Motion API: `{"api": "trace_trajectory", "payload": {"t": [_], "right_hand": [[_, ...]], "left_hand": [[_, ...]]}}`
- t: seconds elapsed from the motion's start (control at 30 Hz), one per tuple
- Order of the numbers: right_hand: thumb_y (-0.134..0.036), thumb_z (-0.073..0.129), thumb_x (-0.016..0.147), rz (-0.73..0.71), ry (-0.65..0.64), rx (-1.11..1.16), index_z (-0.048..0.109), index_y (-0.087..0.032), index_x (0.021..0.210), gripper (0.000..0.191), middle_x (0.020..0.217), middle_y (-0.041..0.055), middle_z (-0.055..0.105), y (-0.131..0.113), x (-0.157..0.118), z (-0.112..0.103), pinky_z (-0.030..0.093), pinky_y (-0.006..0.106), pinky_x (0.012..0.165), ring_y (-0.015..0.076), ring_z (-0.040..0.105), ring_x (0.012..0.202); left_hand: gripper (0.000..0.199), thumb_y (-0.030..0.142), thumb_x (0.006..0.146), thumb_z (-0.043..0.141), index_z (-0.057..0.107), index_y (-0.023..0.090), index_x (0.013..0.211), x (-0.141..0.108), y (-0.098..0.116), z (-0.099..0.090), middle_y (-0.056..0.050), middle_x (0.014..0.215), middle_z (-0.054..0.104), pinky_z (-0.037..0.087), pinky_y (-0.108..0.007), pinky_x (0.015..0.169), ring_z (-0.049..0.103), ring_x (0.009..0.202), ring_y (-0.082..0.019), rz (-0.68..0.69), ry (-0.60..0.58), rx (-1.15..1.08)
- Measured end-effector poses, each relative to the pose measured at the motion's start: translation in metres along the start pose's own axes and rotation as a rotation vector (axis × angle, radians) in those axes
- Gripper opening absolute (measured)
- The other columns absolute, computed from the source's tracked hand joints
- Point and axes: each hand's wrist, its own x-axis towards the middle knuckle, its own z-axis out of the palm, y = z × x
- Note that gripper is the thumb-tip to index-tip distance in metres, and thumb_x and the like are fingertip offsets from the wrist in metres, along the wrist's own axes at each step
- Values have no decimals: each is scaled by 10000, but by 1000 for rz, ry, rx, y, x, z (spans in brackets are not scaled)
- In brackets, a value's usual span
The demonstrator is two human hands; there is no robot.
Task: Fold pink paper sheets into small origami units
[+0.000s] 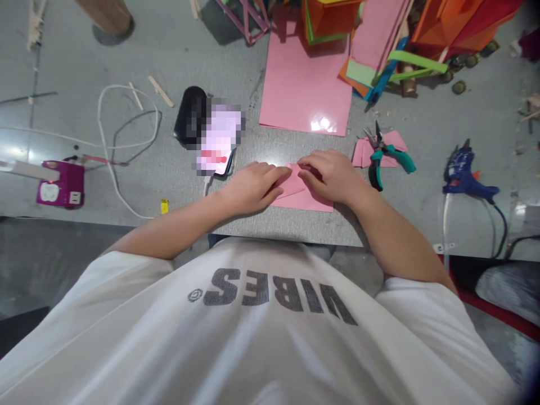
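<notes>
A pink paper (310, 199) with a folded flap lies on the table near its front edge, between my two hands. My left hand (258, 184) is closed on the paper's left part, its fingertips on the flap. At the top of the fold, my right hand (329, 173) pinches the paper between thumb and fingers. Beyond my hands lies a larger pink sheet (304, 95). Small pink paper pieces (394, 140) sit to the right, under pliers (382, 149) with teal handles.
A phone (219, 138) and a black case (192, 115) lie left of the paper. A white cable loops beside a purple power adapter (63, 183). At the right is a blue glue gun (466, 171). Colored paper shapes (455, 28) crowd the back right.
</notes>
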Motion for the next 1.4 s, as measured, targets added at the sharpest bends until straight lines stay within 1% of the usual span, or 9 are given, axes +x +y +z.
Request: {"api": "trace_trajectory", "payload": {"t": [0.3, 0.4, 0.6, 0.77, 0.87, 0.97, 1.13, 1.3, 1.4], "right_hand": [[-935, 356, 1288, -8, 18, -8, 891, -277, 1295, 848, 1192, 174, 917, 1, 0, 2, 585, 567, 1024, 412, 821, 1107], [-932, 361, 1286, -19, 29, 1, 892, -274, 1293, 845, 1199, 176, 923, 3, 0, 4, 588, 571, 1028, 410, 823, 1095], [-870, 451, 1280, -10, 47, 38, 893, -269, 1298, 747, 1185, 179, 920, 5, 3, 6, 596, 572, 1024, 415, 816, 1084], [-813, 527, 1281, -5, 52, 94, 891, -269, 1316, 655, 1217, 172, 917, 5, 3, 4, 617, 564, 1042, 406, 818, 1111], [-754, 535, 1295, -3, 82, 141, 888, -274, 1336, 598, 1259, 172, 919, 3, 3, 3, 634, 580, 1062, 412, 828, 1147], [-751, 539, 1296, 13, 113, 174, 884, -283, 1341, 582, 1268, 170, 914, 2, 3, 3, 646, 588, 1060, 411, 825, 1151], [-788, 569, 1279, 18, 177, 200, 872, -301, 1289, 574, 1195, 151, 894, -2, 2, 4, 658, 591, 1038, 396, 803, 1092], [-734, 605, 1266, 44, 230, 199, 859, -318, 1227, 489, 1175, 148, 880, -5, 2, 4, 655, 614, 1031, 406, 796, 1106], [-700, 587, 1263, 26, 287, 182, 848, -313, 1193, 472, 1122, 146, 852, -4, 2, 4, 649, 629, 1019, 400, 780, 1056]], "left_hand": [[477, 282, 1212, 660, 752, 205, 1674, 0, -5, 5, -171, 1299, 893, 645, -548, 1124, 845, 1210, -397, 5, 28, -23], [492, 271, 1204, 660, 750, 181, 1680, 0, -6, 6, -182, 1311, 898, 656, -553, 1139, 854, 1230, -396, -3, 44, -38], [476, 271, 1195, 674, 749, 186, 1657, 1, -6, 5, -154, 1259, 904, 670, -529, 1142, 852, 1194, -361, -34, 55, -77], [491, 267, 1170, 700, 733, 190, 1653, 1, -7, 7, -126, 1185, 887, 665, -484, 1038, 842, 1089, -334, -51, 88, -124], [579, 270, 1176, 682, 669, 194, 1750, 1, -10, 8, -96, 1155, 873, 645, -439, 951, 825, 1001, -297, -89, 124, -179], [624, 275, 1181, 677, 624, 213, 1800, -1, -13, 10, -70, 1153, 863, 620, -395, 901, 812, 963, -261, -119, 161, -224], [632, 276, 1152, 736, 646, 236, 1777, 0, -15, 12, -33, 1105, 843, 617, -368, 886, 797, 927, -230, -124, 180, -274], [635, 271, 1129, 778, 663, 228, 1752, 0, -16, 12, -26, 1097, 845, 631, -363, 882, 791, 907, -217, -144, 183, -309], [603, 283, 1114, 795, 693, 221, 1706, -1, -18, 14, -35, 1115, 846, 640, -365, 901, 801, 945, -222, -105, 248, -326]]}}
